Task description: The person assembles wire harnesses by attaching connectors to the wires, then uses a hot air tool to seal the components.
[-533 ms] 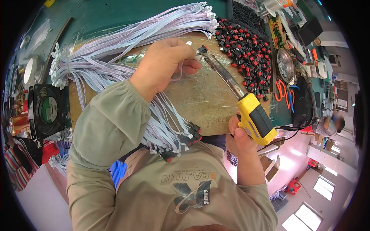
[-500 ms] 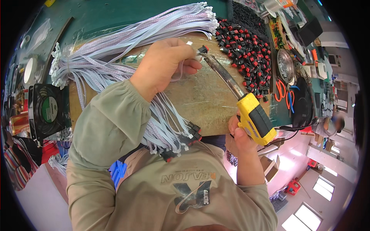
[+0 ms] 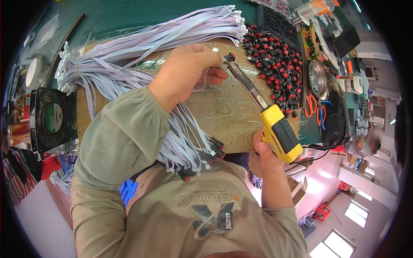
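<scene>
My left hand (image 3: 183,71) is closed in a pinch on a thin white cable (image 3: 202,84), whose small white plug (image 3: 215,50) shows above the fingertips. Just beyond those fingers is a black and red rocker switch (image 3: 230,57); whether the fingers touch it is hidden. In my right hand (image 3: 267,155) is a yellow and black soldering gun (image 3: 282,134), gripped by its handle. Its long metal barrel points up and left, with the tip right beside the switch and my left fingertips. The exact contact point is too small to tell.
Bundled white ribbon cables (image 3: 159,32) lie across the board (image 3: 215,120). More cables with switches (image 3: 215,148) hang at its near edge. A heap of switches (image 3: 275,64) lies right, beside a metal dish (image 3: 317,79) and orange-handled scissors (image 3: 310,105). A black fan (image 3: 49,120) stands left.
The view has shifted slightly. The soldering gun's body sits a little lower and further left, its tip still by the switch. My left hand keeps its pinch on the cable.
</scene>
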Demonstrator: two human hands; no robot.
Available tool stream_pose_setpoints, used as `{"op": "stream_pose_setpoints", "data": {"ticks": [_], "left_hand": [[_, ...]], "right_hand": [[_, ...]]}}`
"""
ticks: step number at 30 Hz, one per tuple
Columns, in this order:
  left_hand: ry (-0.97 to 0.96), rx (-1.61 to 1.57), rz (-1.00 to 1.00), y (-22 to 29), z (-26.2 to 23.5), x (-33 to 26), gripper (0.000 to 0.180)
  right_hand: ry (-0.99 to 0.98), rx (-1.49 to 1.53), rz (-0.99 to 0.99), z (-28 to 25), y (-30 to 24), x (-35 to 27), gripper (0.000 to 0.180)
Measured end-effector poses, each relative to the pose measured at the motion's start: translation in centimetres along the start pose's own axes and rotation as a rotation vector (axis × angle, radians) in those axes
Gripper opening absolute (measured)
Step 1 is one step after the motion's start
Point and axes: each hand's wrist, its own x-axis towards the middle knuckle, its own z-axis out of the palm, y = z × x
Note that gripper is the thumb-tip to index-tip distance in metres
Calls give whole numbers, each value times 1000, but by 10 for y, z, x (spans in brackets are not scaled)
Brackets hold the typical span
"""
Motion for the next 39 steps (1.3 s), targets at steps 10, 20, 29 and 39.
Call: {"op": "stream_pose_setpoints", "data": {"ticks": [10,20,29,39], "left_hand": [[-6,-12,8,-1,0,1,10],[8,-6,2,0,0,0,11],[2,-3,-2,-1,-1,0,12],[2,12,-1,0,6,2,10]], "right_hand": [[20,-26,-10,3,-3,2,20],[13,-40,-49,-2,0,-3,23],[-2,-177,-31,2,-6,4,24],[29,179,-14,-7,-5,-8,41]]}}
